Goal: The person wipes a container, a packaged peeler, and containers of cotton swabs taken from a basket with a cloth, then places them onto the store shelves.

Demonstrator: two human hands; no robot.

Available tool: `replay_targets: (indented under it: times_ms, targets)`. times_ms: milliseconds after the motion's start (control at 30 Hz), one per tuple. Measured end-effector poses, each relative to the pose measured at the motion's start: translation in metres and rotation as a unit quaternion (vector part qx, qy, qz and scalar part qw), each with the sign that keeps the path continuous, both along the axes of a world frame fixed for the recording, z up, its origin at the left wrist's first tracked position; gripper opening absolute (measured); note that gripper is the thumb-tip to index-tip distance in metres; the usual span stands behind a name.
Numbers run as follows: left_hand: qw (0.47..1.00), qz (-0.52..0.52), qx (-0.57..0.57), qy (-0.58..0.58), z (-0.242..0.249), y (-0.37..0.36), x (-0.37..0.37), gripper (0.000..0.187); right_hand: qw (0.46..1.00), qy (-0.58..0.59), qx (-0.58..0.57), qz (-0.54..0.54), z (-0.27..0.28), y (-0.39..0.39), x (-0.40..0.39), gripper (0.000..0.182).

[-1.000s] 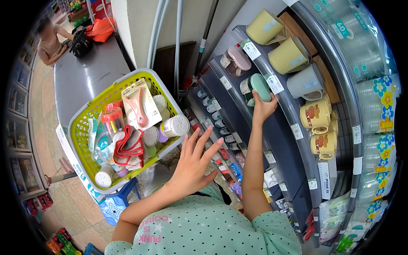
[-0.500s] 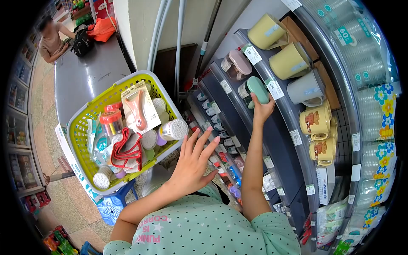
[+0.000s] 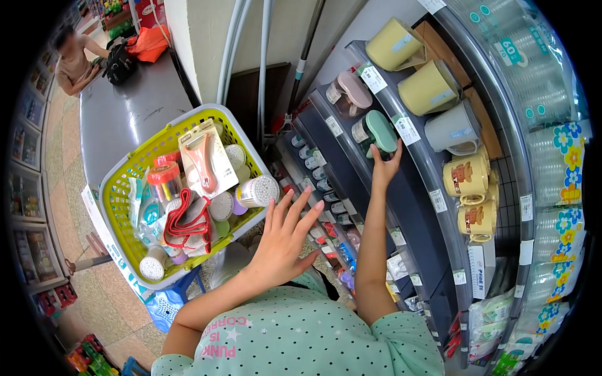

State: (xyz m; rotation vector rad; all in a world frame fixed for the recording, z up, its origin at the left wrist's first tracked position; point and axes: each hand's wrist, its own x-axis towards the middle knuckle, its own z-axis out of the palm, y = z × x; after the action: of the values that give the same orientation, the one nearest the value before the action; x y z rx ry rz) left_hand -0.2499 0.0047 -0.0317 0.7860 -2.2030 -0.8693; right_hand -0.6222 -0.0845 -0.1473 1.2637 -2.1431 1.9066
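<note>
My right hand [image 3: 386, 166] reaches to a shelf, thumb and fingers on either side of the near end of a clear container with a green lid [image 3: 381, 130]. The container rests on the shelf, and its near end is partly covered by the hand. Beside it stands a similar container with a pink lid [image 3: 355, 89]. My left hand [image 3: 285, 241] hovers with fingers spread, holding nothing. Just off its fingertips is a tub of cotton swabs [image 3: 258, 191], at the edge of a yellow-green basket [image 3: 119, 182]. In the basket lie a pink packaged tool [image 3: 200, 164] and a red-edged cloth [image 3: 188, 222].
Yellow mugs [image 3: 429, 88] and a grey mug [image 3: 453, 128] line the shelf to the right. Pale poles [image 3: 266, 69] lean by the wall. Behind the basket is a grey table [image 3: 141, 100], with a person [image 3: 75, 62] and a black bag [image 3: 120, 64] at its far end.
My right thumb has slid back slightly along the green-lidded container, so more of the lid shows. The container and my left hand stay about where they were.
</note>
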Motion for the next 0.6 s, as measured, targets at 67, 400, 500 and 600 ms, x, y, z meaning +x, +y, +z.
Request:
replay_targets:
  times_ms: [67, 400, 500, 600]
  targets:
    - [1.0, 0.001, -0.004, -0.004, 0.0, 0.0, 0.001, 0.108, 1.0, 0.002, -0.001, -0.006, -0.001, -0.002, 0.001, 0.085]
    - [1.0, 0.003, -0.003, -0.014, 0.001, 0.0, 0.009, 0.107, 1.0, 0.015, 0.016, -0.009, 0.005, -0.004, 0.008, 0.092]
    - [1.0, 0.006, -0.003, -0.019, 0.003, 0.001, 0.013, 0.106, 0.997, 0.058, 0.039, -0.038, 0.017, 0.004, 0.024, 0.096]
    - [1.0, 0.016, -0.006, -0.011, 0.004, 0.001, 0.016, 0.105, 0.996, 0.068, 0.036, -0.041, 0.028, 0.013, 0.045, 0.092]
